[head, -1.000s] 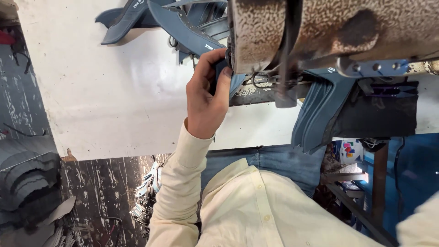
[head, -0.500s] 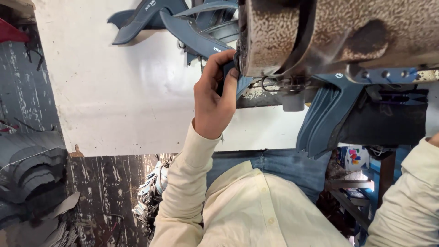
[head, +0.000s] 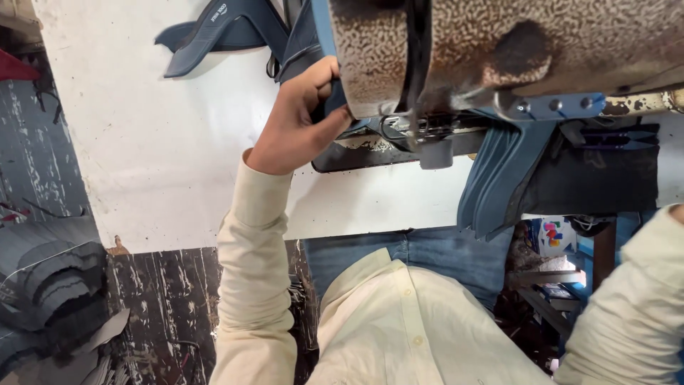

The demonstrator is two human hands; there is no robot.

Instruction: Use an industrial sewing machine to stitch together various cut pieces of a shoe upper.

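Observation:
My left hand (head: pixel 296 117) is closed on a blue fabric piece (head: pixel 324 53) and presses it against the left side of a rusty, speckled sewing machine head (head: pixel 499 50). The fingers curl around the fabric's edge right beside the needle and presser foot (head: pixel 420 132). More blue cut pieces (head: pixel 221 32) lie on the white table (head: pixel 178 142) behind the hand. Of my right arm only the cream sleeve (head: pixel 634 306) shows at the lower right. The right hand itself is out of view.
A stack of blue pieces (head: pixel 499 178) hangs over the table's near edge under the machine, next to dark fabric (head: pixel 598 171). Grey sheet material (head: pixel 50 285) is piled on the dark floor at the left. My jeans and cream shirt fill the bottom.
My left hand has stayed on the blue piece at the machine and shifted slightly up and right. The right sleeve has come into view at the lower right.

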